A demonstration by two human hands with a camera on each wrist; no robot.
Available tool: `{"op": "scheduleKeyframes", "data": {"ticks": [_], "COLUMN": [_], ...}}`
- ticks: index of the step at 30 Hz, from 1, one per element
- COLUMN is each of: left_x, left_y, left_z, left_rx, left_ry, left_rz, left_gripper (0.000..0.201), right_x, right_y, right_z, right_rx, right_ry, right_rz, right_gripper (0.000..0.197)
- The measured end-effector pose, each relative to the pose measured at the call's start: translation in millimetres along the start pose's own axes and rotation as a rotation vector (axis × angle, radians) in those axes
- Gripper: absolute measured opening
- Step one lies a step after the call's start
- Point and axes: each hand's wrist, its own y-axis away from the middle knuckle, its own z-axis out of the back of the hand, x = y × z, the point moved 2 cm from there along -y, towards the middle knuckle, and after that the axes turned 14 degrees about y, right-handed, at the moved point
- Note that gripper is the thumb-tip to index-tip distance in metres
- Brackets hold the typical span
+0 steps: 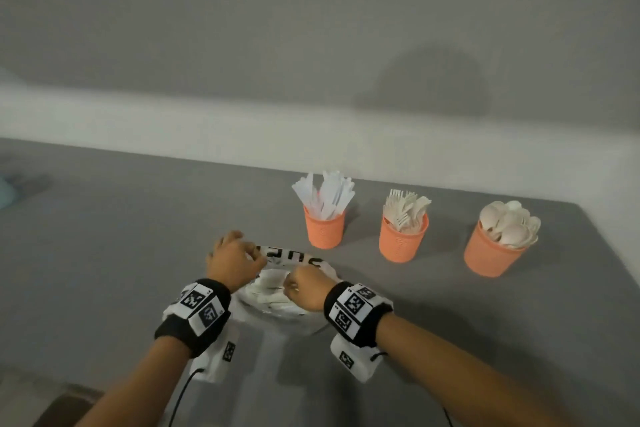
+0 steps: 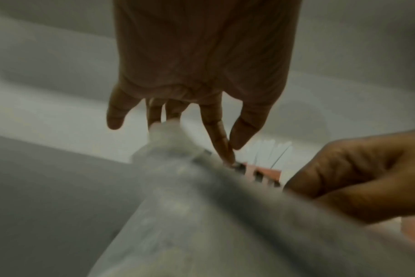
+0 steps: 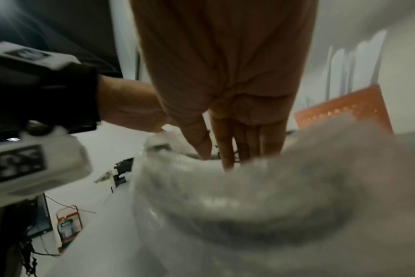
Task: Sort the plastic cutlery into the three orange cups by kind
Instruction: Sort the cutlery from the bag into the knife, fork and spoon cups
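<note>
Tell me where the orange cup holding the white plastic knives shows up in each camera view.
Head: orange cup of white plastic knives, leftmost of three, centre.
Left wrist: right of centre, behind the clear plastic bag.
Right wrist: upper right.
Shared landmark: the bag.

Dim, flat light falls on my grey tabletop (image 1: 121, 253), a soft round shadow darkens the pale wall (image 1: 426, 87), and both wrist views smear my translucent plastic bag (image 2: 201, 215) into blur

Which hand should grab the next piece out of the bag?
Probably the right hand: it sits over the bag's opening and nearer the cups, while the left hand pinches the bag's rim, keeping it open.
</note>
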Motion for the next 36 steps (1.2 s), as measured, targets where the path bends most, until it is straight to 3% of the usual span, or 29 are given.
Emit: {"op": "scheduleKeyframes", "data": {"ticks": [2,4,9,14,19,23,30,34,36], "left_x": [23.2,34.2,30.3,24.7,19.4,11.6,15.2,19.4,19.1], "left_y": [4.0,6.5,10.2,6.5,-1.2,-7.5,-16.6,-25.1,-26.6], "left_z": [-4.8,-9.4,-12.8,-5.4,-2.0,-0.2,2.6,5.4,6.0], "left_rx": [0.034,0.073,0.182,0.236,0.208,0.222,0.281,0.291,0.278], "left_ry": [-0.049,0.015,0.116,0.198,0.293,0.271,0.217,0.203,0.189], "left_rz": [0.08,0.091,-0.043,-0.161,-0.171,-0.189,-0.152,-0.123,-0.116], "left_gripper": [0.01,0.025,0.05,0.056,0.052,0.05,0.047,0.043,0.04], "right_x": [3.1,6.3,-0.8,2.3,-5.7,-10.0,-12.7,-6.7,-6.8], "right_y": [-12.1,-23.3,-69.4,-57.1,-59.8,-58.0,-50.0,-42.4,-38.3], "right_z": [-12.7,-20.8,-40.1,-24.2,-25.7,-23.9,-18.3,-8.5,-3.9], "right_rx": [0.077,0.095,0.086,0.098,0.052,0.025,0.058,-0.017,-0.083], "right_ry": [0.067,0.128,0.246,0.155,0.004,-0.052,0.0,0.032,0.091], "right_rz": [-0.055,-0.085,-0.082,-0.221,-0.224,-0.237,-0.288,-0.248,-0.203], "right_gripper": [0.039,0.05,0.07,0.058,0.049,0.053,0.053,0.062,0.056]}}
